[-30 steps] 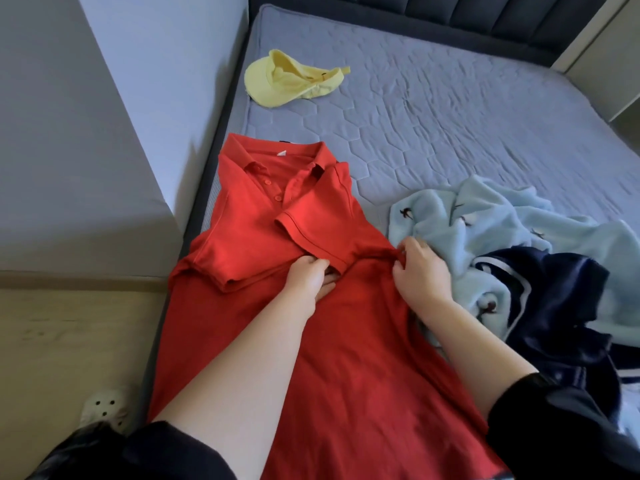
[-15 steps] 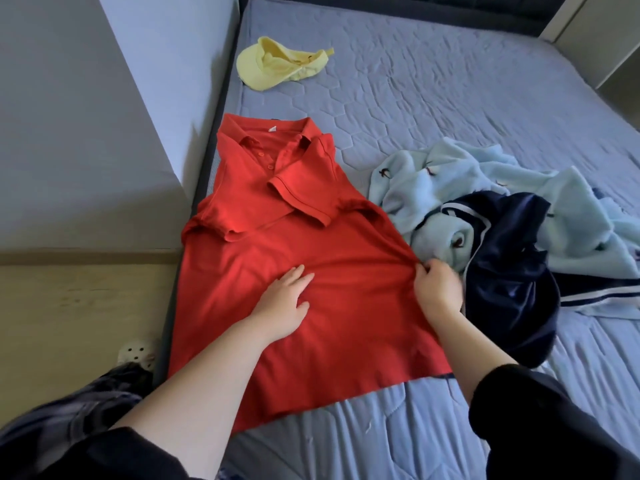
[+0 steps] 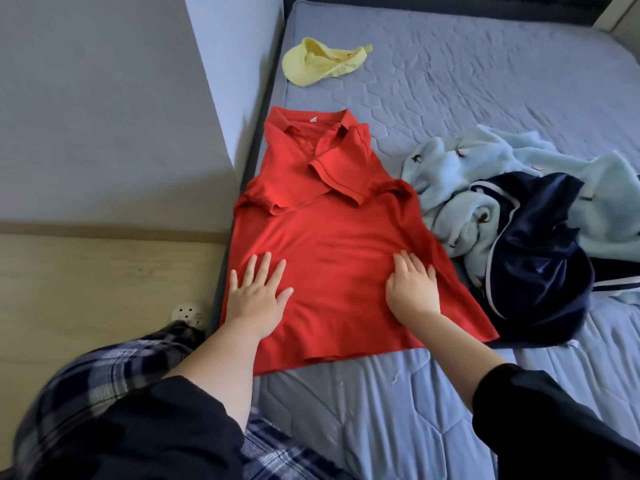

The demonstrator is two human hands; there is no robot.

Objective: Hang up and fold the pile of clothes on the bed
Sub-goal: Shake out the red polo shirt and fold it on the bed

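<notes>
Fingers (image 3: 265, 268) of left hand (image 3: 256, 299) and right hand (image 3: 412, 292) lay spread, flattening the red shirt (image 3: 332, 237); next, probably fold its hem upward

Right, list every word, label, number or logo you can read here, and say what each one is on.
No readable text anywhere in this view.
White neck tag inside the collar of the red polo shirt: too small to read.
Light blue garment: small dark motifs only, pictures rather than letters.
</notes>
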